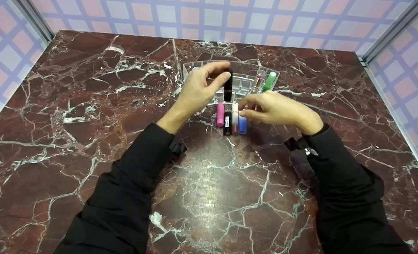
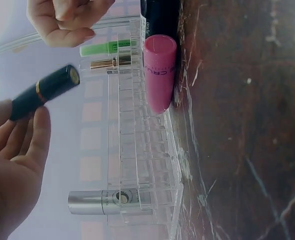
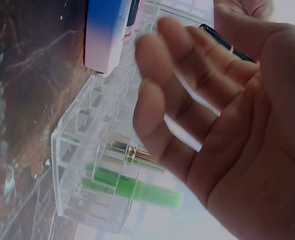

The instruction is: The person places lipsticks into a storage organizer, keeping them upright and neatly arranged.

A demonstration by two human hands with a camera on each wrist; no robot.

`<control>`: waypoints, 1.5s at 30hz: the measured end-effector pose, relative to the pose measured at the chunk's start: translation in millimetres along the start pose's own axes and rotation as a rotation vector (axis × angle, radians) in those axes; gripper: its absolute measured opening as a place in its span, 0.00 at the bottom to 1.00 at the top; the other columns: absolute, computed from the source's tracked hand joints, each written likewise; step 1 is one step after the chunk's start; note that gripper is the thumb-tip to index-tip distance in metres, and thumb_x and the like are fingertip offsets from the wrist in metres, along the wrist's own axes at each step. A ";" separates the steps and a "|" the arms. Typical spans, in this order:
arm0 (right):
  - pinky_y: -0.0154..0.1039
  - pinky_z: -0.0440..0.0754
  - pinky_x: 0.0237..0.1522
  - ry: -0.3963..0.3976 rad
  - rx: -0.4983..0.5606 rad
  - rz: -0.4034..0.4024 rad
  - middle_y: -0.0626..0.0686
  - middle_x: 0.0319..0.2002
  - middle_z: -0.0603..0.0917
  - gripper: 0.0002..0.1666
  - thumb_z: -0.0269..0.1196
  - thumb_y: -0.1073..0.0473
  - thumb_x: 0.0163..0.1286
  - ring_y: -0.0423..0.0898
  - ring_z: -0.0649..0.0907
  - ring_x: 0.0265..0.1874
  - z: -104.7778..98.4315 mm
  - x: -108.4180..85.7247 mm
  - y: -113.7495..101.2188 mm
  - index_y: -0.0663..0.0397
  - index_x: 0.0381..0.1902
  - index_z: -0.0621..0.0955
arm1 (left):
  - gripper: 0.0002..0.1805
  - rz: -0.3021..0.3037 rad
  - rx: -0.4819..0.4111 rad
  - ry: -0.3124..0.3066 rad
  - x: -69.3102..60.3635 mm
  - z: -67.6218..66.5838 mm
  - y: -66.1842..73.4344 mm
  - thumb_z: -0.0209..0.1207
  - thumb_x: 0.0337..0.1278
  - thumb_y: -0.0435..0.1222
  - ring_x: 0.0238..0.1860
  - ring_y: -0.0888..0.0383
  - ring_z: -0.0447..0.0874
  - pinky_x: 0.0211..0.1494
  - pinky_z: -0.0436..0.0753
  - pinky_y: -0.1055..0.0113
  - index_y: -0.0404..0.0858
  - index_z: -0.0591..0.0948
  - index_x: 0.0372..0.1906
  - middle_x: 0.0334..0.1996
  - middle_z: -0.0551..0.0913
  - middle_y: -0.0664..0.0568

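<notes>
My left hand (image 1: pixel 198 84) pinches a black lipstick tube (image 1: pixel 228 86) with a gold band, held above the front of a clear stepped organizer (image 1: pixel 244 66). My right hand (image 1: pixel 283 109) hovers by the organizer's front right part, fingers loosely bent and nothing between them. Just left of its fingertips, several cosmetics lie in a row on the tabletop: a pink tube (image 1: pixel 220 114), a black tube with a white label (image 1: pixel 227 123), a pale pink tube (image 1: pixel 235 120) and a blue item (image 1: pixel 242 126), which fades to pink in the right wrist view.
A green tube (image 1: pixel 270 81) and a lipstick with a gold-toned case (image 1: pixel 257 83) stand in the organizer's right end. In the left wrist view, a silver cylinder (image 2: pixel 86 202) stands in its left end. Patterned panels (image 1: pixel 212 21) enclose the marbled table (image 1: pixel 89 169).
</notes>
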State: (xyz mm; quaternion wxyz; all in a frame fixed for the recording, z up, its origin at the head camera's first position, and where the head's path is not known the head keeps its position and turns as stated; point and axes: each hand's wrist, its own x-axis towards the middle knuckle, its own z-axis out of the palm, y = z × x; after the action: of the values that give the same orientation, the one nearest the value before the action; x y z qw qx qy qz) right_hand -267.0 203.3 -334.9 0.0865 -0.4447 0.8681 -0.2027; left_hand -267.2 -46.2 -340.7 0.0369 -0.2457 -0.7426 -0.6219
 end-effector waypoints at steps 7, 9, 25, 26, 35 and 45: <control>0.52 0.83 0.48 0.041 -0.203 0.152 0.53 0.46 0.86 0.11 0.70 0.58 0.68 0.52 0.86 0.42 -6.4 -6.9 9.0 0.55 0.47 0.87 | 0.21 0.041 0.154 0.074 0.9 -4.1 -0.9 0.54 0.75 0.34 0.47 0.57 0.83 0.57 0.80 0.70 0.32 0.73 0.67 0.52 0.82 0.45; 0.56 0.82 0.49 0.038 -0.246 0.196 0.54 0.47 0.86 0.11 0.70 0.60 0.67 0.55 0.85 0.44 -7.6 -10.1 12.7 0.55 0.47 0.87 | 0.20 0.055 0.214 0.085 2.0 -5.5 -2.7 0.55 0.75 0.33 0.49 0.56 0.83 0.59 0.79 0.71 0.31 0.73 0.66 0.54 0.82 0.44; 0.60 0.84 0.38 0.071 -0.374 0.288 0.56 0.45 0.88 0.11 0.68 0.68 0.65 0.61 0.86 0.39 -6.9 -11.3 23.9 0.54 0.45 0.88 | 0.19 0.126 0.525 0.180 6.3 -15.3 -14.3 0.57 0.73 0.37 0.57 0.53 0.74 0.69 0.58 0.62 0.34 0.78 0.63 0.56 0.84 0.46; 0.60 0.84 0.38 0.074 -0.382 0.281 0.56 0.45 0.88 0.11 0.68 0.68 0.65 0.62 0.86 0.39 -6.4 -11.5 24.0 0.54 0.44 0.88 | 0.19 0.120 0.543 0.188 6.1 -15.7 -14.2 0.57 0.73 0.38 0.57 0.54 0.73 0.69 0.56 0.61 0.35 0.78 0.63 0.55 0.84 0.47; 0.62 0.83 0.37 0.062 -0.400 0.314 0.57 0.44 0.87 0.13 0.66 0.72 0.59 0.64 0.86 0.38 -4.1 -6.9 20.3 0.53 0.39 0.90 | 0.19 0.080 0.595 0.202 8.0 -18.0 -19.9 0.57 0.73 0.40 0.57 0.55 0.72 0.69 0.53 0.57 0.37 0.79 0.63 0.55 0.85 0.50; 0.60 0.84 0.37 0.011 -0.395 0.360 0.60 0.44 0.88 0.13 0.66 0.72 0.60 0.65 0.87 0.37 -8.8 -0.5 16.9 0.54 0.38 0.90 | 0.19 0.061 0.593 0.237 17.7 -19.9 -26.6 0.57 0.73 0.40 0.56 0.55 0.71 0.69 0.52 0.56 0.38 0.79 0.63 0.53 0.85 0.50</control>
State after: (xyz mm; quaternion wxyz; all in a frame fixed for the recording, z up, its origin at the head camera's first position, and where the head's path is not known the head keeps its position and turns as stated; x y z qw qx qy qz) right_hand -282.1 215.0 -334.2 0.0278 -0.2904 0.9564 -0.0131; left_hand -298.6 -62.2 -353.9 0.2118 -0.1724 -0.8743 -0.4013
